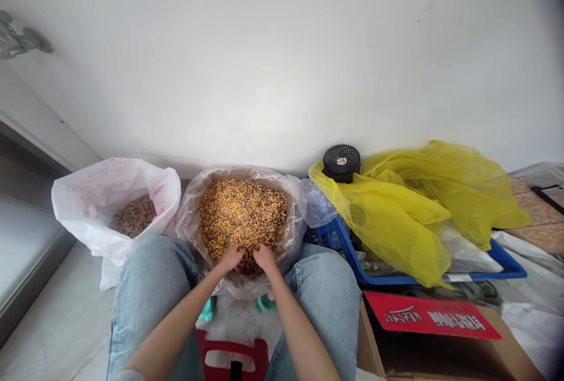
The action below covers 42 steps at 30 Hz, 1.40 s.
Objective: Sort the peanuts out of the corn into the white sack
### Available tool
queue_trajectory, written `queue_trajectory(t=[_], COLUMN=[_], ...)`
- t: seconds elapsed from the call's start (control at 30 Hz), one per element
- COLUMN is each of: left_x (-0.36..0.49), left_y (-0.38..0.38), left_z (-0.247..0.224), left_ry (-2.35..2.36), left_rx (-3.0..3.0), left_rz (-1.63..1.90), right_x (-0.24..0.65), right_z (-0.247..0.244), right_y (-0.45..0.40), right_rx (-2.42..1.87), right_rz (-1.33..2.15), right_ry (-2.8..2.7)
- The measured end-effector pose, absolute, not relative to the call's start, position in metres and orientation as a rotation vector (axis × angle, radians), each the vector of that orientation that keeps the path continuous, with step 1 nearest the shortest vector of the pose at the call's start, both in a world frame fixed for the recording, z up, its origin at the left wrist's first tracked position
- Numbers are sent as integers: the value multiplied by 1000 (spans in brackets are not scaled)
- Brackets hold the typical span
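Note:
A plastic-lined container (187,208) stands between the knees, filled with a mix of yellow corn kernels and brown peanuts in shells (242,216). Both hands are at the near edge of this mix, a short gap apart. My left hand (231,256) has its fingers curled and pressed together at the surface; anything in them is too small to name. My right hand (264,256) is curled the same way beside it, its fingertips down at the peanuts, and its contents are hidden.
A white sack (79,193) holding peanuts stands at the left. At the right, a blue basket (383,279) bears yellow mesh bags (396,222) and a black fan (341,162). Nearer are a cardboard box (372,340) with a red panel and a red stool (259,357).

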<state>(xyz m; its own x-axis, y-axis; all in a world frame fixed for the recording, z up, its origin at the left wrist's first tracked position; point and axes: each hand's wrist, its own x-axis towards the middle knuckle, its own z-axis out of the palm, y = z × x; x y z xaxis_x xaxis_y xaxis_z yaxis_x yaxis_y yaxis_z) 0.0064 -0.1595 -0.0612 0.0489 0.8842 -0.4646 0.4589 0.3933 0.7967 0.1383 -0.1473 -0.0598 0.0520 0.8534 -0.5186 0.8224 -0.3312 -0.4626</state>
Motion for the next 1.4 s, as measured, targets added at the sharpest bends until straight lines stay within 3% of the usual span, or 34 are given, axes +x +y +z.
queue_trajectory(t=[0.23, 0.47, 0.77, 1.4], left_x=[-1, -1, -1, -2], left_y=[-157, -162, -152, -154], left_z=[-59, -63, -64, -64], left_ry=[1758, 1539, 1644, 1560], left_rx=[1378, 1533, 1453, 1483], left_rz=[464, 370, 549, 356], right_x=[134, 134, 133, 132], right_z=[-58, -65, -66, -65], right_y=[-145, -150, -140, -143], right_rx=[-2058, -1877, -1608, -1769], right_rz=[993, 1069, 1056, 1181], right_ry=[-1863, -1963, -2012, -1957])
